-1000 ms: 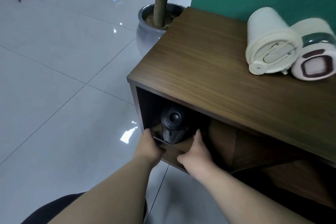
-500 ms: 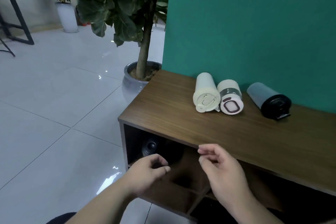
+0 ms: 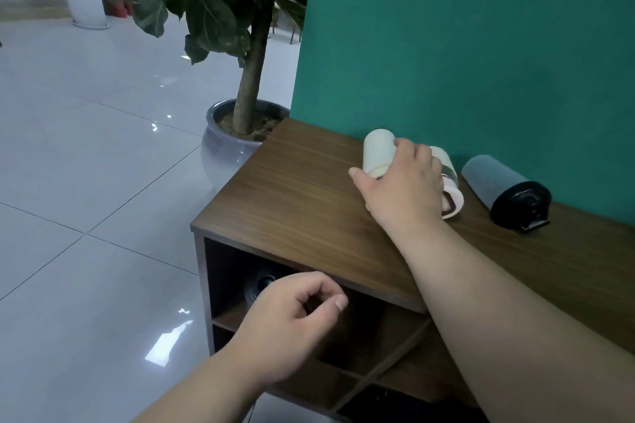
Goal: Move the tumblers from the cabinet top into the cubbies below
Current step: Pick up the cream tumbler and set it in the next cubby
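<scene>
Cream tumbler under right hand, white tumbler alongside.

The wooden cabinet top carries three tumblers on their sides: cream, white, grey.

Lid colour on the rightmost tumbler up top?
Black lid on a grey tumbler; head view.
</scene>
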A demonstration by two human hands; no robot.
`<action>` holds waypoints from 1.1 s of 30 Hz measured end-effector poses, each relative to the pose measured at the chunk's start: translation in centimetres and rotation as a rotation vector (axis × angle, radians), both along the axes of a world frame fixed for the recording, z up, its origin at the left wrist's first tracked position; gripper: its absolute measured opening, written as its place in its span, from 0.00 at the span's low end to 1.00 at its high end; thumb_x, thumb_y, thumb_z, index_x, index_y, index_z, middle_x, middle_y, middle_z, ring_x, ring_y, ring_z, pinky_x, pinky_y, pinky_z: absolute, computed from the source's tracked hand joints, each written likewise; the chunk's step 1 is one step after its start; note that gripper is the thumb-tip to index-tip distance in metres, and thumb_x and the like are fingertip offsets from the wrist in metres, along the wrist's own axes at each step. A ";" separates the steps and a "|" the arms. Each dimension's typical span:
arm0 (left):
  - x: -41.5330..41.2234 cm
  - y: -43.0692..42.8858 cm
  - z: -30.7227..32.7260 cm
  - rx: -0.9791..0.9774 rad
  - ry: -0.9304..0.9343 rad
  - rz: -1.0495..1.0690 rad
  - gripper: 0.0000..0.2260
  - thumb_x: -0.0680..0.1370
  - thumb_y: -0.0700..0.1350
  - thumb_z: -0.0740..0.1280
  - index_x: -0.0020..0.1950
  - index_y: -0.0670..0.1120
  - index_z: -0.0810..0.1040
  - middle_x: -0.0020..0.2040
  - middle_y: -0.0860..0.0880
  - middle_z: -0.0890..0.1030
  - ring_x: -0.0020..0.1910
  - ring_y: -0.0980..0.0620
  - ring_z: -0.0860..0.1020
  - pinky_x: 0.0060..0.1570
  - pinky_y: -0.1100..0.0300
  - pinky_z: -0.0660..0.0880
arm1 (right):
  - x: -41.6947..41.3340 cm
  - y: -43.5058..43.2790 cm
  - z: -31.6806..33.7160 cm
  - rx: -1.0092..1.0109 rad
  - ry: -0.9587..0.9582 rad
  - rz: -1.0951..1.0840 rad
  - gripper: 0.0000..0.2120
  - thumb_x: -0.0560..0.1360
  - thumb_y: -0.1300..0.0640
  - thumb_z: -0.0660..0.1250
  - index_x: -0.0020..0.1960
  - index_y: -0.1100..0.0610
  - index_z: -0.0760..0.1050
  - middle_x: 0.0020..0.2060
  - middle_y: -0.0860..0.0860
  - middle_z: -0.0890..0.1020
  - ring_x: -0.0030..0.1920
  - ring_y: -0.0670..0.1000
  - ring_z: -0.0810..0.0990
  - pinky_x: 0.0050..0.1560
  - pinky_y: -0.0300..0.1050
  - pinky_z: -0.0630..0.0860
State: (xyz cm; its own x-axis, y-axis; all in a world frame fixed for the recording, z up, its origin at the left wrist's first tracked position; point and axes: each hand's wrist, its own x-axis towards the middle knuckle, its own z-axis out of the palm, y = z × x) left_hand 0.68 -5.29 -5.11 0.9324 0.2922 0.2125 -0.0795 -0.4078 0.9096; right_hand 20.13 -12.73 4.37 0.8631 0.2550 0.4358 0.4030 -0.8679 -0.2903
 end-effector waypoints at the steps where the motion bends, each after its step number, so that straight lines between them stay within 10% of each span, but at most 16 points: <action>1: 0.2 0.2 0.0 -0.034 -0.015 0.018 0.02 0.76 0.52 0.70 0.44 0.56 0.82 0.39 0.59 0.83 0.39 0.59 0.80 0.39 0.67 0.73 | 0.4 0.4 -0.2 -0.028 -0.016 -0.022 0.39 0.68 0.33 0.68 0.70 0.56 0.66 0.63 0.58 0.73 0.64 0.62 0.70 0.63 0.58 0.67; 10: 0.5 0.7 -0.8 -0.148 0.017 0.026 0.13 0.71 0.61 0.66 0.42 0.54 0.82 0.39 0.49 0.84 0.39 0.45 0.81 0.44 0.43 0.79 | 0.7 1.0 -1.1 -0.132 -0.002 -0.016 0.36 0.65 0.44 0.72 0.67 0.52 0.62 0.57 0.58 0.71 0.53 0.65 0.76 0.52 0.57 0.74; 16: -0.6 0.7 -1.5 -0.236 0.064 0.023 0.09 0.70 0.59 0.68 0.41 0.57 0.83 0.39 0.50 0.84 0.36 0.56 0.79 0.42 0.51 0.77 | -3.1 -1.3 0.7 -0.067 0.018 0.104 0.45 0.63 0.44 0.72 0.75 0.47 0.56 0.63 0.55 0.68 0.55 0.63 0.75 0.59 0.56 0.73; 23: -2.7 0.1 -1.5 -0.470 -0.002 0.121 0.19 0.65 0.53 0.75 0.54 0.62 0.80 0.48 0.52 0.84 0.39 0.45 0.80 0.42 0.50 0.76 | -11.7 -7.9 7.9 0.145 0.159 0.383 0.42 0.62 0.43 0.73 0.72 0.37 0.59 0.64 0.41 0.65 0.61 0.46 0.72 0.60 0.45 0.71; 29: -3.8 -1.6 -2.4 -0.210 0.131 -0.017 0.49 0.58 0.48 0.84 0.75 0.63 0.65 0.66 0.52 0.78 0.60 0.54 0.80 0.60 0.52 0.78 | -15.7 -13.2 9.5 0.034 0.415 0.600 0.30 0.61 0.44 0.74 0.60 0.34 0.69 0.57 0.32 0.70 0.58 0.35 0.71 0.51 0.30 0.69; 33: -3.8 -3.9 -4.4 -0.078 0.321 -0.113 0.42 0.60 0.47 0.84 0.69 0.63 0.69 0.62 0.55 0.81 0.57 0.60 0.82 0.51 0.60 0.81 | -16.0 -13.2 5.1 -0.061 0.496 0.579 0.29 0.61 0.43 0.74 0.60 0.35 0.69 0.57 0.33 0.68 0.54 0.37 0.74 0.51 0.33 0.72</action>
State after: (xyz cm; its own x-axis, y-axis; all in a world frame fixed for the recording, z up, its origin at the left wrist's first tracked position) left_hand -3.09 -9.24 -9.53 0.9754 0.1873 -0.1160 0.1753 -0.3410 0.9236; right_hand 4.12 -25.96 9.49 0.6756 0.7373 0.0022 0.6332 -0.5787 -0.5140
